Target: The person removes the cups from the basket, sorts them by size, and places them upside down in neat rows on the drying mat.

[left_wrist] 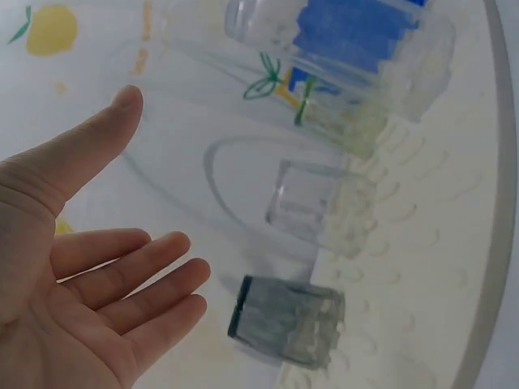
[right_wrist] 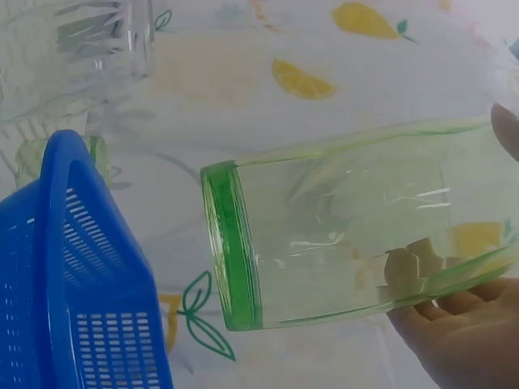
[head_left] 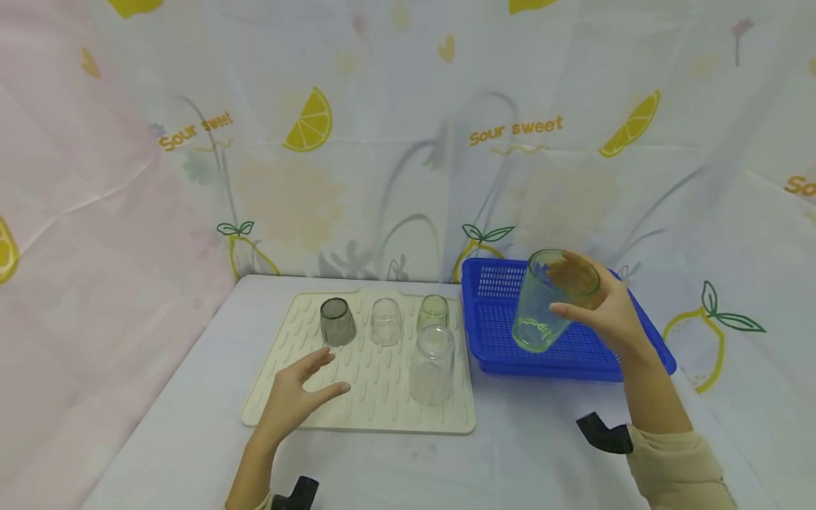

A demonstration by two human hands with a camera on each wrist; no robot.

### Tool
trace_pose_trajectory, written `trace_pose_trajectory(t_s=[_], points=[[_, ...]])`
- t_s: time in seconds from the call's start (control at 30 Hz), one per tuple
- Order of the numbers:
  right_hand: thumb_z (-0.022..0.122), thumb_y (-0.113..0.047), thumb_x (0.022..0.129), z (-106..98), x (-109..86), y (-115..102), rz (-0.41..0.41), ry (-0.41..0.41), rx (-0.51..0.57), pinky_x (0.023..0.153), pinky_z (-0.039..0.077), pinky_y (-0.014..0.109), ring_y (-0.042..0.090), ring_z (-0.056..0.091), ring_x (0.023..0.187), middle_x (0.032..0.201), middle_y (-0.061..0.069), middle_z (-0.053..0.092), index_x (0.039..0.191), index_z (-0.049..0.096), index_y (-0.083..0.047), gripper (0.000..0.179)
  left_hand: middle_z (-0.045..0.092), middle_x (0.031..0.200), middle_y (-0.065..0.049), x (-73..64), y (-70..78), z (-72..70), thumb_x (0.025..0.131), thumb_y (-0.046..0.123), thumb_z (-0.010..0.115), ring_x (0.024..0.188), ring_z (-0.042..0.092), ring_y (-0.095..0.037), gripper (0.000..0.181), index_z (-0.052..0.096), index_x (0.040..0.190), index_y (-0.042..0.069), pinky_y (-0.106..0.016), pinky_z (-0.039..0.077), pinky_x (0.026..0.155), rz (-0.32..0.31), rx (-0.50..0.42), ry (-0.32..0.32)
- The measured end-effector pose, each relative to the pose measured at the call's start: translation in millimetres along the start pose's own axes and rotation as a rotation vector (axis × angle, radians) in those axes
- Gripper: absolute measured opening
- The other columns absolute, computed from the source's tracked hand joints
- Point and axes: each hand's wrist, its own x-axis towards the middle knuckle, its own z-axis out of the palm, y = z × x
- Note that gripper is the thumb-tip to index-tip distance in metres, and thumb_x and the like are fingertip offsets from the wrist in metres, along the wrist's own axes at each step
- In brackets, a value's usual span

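Note:
A tall green-tinted glass is held in my right hand, thumb on one side and fingers on the other, near its rim. The glass tilts slightly above the blue basket; its thick green base shows in the right wrist view. My left hand is over the cream ribbed mat, its thumb and fingers spread with nothing between them. Nearest to it stands a small grey glass. Beside that are a small clear glass, a small green glass and a tall clear glass.
The blue plastic basket with perforated walls stands right of the mat on a white-covered table. Behind rises a hanging cloth printed with lemons. Black camera mounts sit at both wrists.

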Motion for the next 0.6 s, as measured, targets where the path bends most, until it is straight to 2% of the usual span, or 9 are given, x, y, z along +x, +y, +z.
trace_pose_trajectory(t_s=[0.13,0.37,0.5,0.6], points=[[0.062,0.024,0.073,10,-1.8,-2,0.012,-0.04,-0.031,0.087,0.052,0.018,0.011,0.059,0.11,0.119,0.001,0.063,0.138,0.04,0.002,0.072,0.062,0.121,-0.016,10.7,17.4,8.3,0.075,0.022,0.08,0.117,0.055,-0.037,0.069,0.05,0.131,-0.004,-0.049,0.045,0.098,0.063,-0.032,-0.038],[0.067,0.021,0.07,25,-2.0,1,-0.041,-0.124,-0.005,0.094,0.049,0.023,0.015,0.057,0.115,0.122,0.008,0.061,0.136,0.036,0.011,0.074,0.06,0.125,-0.015,27.4,46.8,21.6,0.076,0.021,0.08,0.116,0.055,-0.034,0.069,0.049,0.133,-0.001,-0.044,0.047,0.098,0.156,-0.117,-0.093],[0.07,0.019,0.068,36,-2.5,1,-0.049,-0.141,-0.043,0.093,0.049,0.022,0.014,0.057,0.114,0.122,0.007,0.061,0.136,0.037,0.01,0.076,0.061,0.124,-0.016,36.0,59.5,29.1,0.076,0.015,0.079,0.115,0.057,-0.031,0.067,0.048,0.133,-0.003,-0.04,0.049,0.096,0.223,-0.183,-0.114],[0.071,0.018,0.068,44,-1.7,1,-0.082,-0.179,-0.017,0.097,0.048,0.023,0.017,0.056,0.116,0.124,0.01,0.06,0.136,0.037,0.01,0.076,0.06,0.125,-0.016,40.3,68.5,33.9,0.076,0.012,0.079,0.114,0.058,-0.03,0.068,0.047,0.134,-0.005,-0.039,0.05,0.096,0.257,-0.232,-0.131]])
